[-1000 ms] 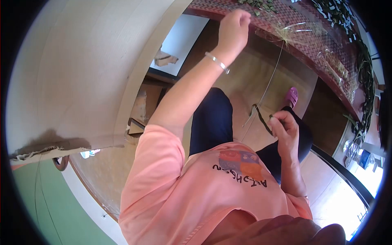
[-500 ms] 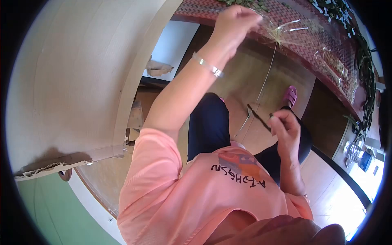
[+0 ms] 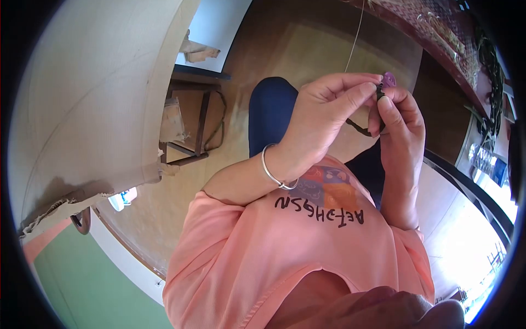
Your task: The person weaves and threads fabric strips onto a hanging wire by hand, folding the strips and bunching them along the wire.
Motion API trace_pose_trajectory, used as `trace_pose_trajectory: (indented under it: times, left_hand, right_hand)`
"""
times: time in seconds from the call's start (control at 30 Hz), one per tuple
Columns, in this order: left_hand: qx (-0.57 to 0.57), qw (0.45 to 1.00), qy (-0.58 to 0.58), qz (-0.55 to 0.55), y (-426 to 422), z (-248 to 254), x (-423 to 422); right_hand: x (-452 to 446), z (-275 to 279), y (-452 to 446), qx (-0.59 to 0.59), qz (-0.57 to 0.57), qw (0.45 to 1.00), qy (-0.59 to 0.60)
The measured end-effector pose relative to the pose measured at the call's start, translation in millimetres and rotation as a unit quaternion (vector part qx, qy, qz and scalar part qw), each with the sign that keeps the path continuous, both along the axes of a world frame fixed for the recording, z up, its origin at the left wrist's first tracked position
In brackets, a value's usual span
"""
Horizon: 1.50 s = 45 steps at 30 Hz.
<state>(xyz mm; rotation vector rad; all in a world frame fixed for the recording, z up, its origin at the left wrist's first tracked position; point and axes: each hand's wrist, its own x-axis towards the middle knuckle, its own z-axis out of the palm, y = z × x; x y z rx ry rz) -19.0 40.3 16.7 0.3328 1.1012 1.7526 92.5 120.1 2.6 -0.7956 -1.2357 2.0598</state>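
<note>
L. hand (image 3: 323, 107) & R. hand (image 3: 402, 112) noted meeting R. of ctr., upper half of frame; dark green strip (image 3: 359, 129) pinched betw. fingertips of both, tail curving below. Purple sandal (image 3: 389, 80) partly hidden behind; red-edged table (image 3: 427, 41) observed upper R. of frame.

From afar, I see a matt, dark green strip (image 3: 359, 129). A bangle (image 3: 263, 164) shines like smooth, silvery metal. The peach shirt (image 3: 323, 249) is matt, creased cloth; the dark blue trousers (image 3: 271, 112) look like plain cloth. A smooth, pale board (image 3: 98, 109) has a rough, torn, cardboard-like edge (image 3: 64, 204). Clear plastic (image 3: 446, 34) looks glossy and crinkled.
</note>
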Motion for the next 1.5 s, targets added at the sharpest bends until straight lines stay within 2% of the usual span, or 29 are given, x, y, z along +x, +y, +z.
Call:
trace_pose_trajectory:
  times: [0.03, 0.17, 0.33, 0.53, 0.67, 0.87, 1.0, 1.37, 1.5]
  left_hand:
    - [0.0, 1.0, -0.003, -0.001, -2.9, 1.1, 2.0]
    - [-0.01, 0.999, 0.008, -0.05, -14.6, 3.3, -0.3]
    - [0.017, 0.993, 0.024, -0.115, -20.6, -1.1, -9.8]
    - [0.025, 0.993, -0.002, -0.119, -24.1, -1.9, -6.9]
    - [0.061, 0.988, -0.129, -0.064, -25.0, 0.3, -1.0]
    - [0.037, 0.983, -0.178, -0.008, -24.9, -7.4, -0.1]
    - [0.053, 0.978, -0.202, 0.003, -23.0, -11.0, 2.0]
    - [0.046, 0.977, -0.208, -0.009, -25.1, -14.9, 2.4]
    - [0.044, 0.981, -0.183, -0.044, -25.5, -18.7, 9.9]
  right_hand:
    - [3.8, -0.6, 1.2, 0.0, -0.001, 1.0, -0.003]
    - [16.9, -4.2, 6.6, -0.131, 0.113, 0.979, 0.106]
    - [21.1, -4.4, 4.1, -0.187, 0.168, 0.956, 0.152]
    - [21.2, -2.3, -0.3, -0.183, 0.169, 0.959, 0.131]
    - [18.8, 3.1, -3.1, -0.199, 0.15, 0.959, 0.134]
    - [19.9, 8.8, -10.5, -0.154, 0.095, 0.981, 0.073]
    - [15.3, 13.4, -19.1, -0.081, 0.075, 0.994, -0.004]
    - [6.6, 4.7, -25.4, -0.008, 0.029, 0.999, -0.031]
    - [13.9, 1.4, -25.1, 0.0, 0.022, 0.999, -0.03]
